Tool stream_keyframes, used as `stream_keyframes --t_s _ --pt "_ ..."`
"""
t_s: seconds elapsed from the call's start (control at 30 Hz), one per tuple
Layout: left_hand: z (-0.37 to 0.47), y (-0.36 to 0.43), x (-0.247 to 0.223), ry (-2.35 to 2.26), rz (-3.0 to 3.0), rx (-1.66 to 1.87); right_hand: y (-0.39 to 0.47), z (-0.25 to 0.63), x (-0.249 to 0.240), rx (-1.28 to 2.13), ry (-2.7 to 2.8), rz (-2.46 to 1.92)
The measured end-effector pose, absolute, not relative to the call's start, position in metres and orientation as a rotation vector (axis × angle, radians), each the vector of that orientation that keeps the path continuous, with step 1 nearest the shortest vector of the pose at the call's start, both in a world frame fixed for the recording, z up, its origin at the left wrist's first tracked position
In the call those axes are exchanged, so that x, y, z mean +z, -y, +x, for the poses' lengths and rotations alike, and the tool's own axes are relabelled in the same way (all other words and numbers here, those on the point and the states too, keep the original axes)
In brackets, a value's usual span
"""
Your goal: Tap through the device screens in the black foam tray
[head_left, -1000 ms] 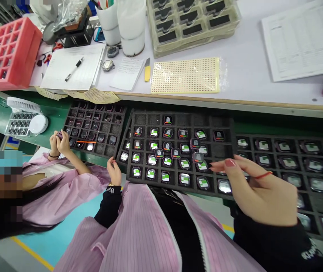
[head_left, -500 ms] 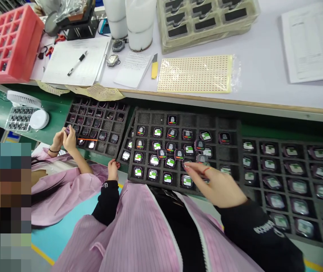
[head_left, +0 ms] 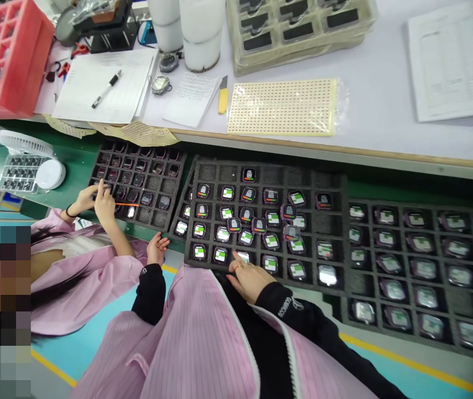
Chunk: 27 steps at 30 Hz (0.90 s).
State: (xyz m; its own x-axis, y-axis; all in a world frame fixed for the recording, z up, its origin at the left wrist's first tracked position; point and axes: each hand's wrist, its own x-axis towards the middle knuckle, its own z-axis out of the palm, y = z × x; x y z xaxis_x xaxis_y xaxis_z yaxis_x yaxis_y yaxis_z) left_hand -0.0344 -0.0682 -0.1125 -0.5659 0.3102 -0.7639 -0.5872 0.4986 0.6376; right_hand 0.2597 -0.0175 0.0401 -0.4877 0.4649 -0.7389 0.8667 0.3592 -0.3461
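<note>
A black foam tray lies in front of me, holding several small square watch-like devices with lit screens. Some screens are green and white; others are dark with a red-orange strip. My right hand is at the near edge of the tray, its index finger stretched to a device in the bottom row and partly covering it. Nothing is visible in that hand. My left hand hovers left of the tray, fingers loosely apart and holding nothing. A few dark-screened devices sit on the dividers or on other devices.
Another foam tray of devices adjoins on the right. At left, a co-worker's hands work over a further tray. The white shelf above carries a sticker sheet, a yellow cutter, papers and a red foam block.
My right hand has moved left and toward me, from the tray's right-hand part to its bottom row. My left hand stays beside the tray with its fingers slightly more spread.
</note>
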Motion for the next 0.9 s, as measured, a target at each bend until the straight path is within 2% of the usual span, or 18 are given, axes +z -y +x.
stream_keyframes --t_s 0.33,0.9 --pt "-0.034 0.068 -0.111 -1.786 -0.277 1.219 0.011 0.249 0.021 -0.984 -2.029 1.151" --pt "-0.033 0.069 -0.11 -1.791 -0.277 1.239 0.01 0.25 0.027 -0.931 -2.079 1.166"
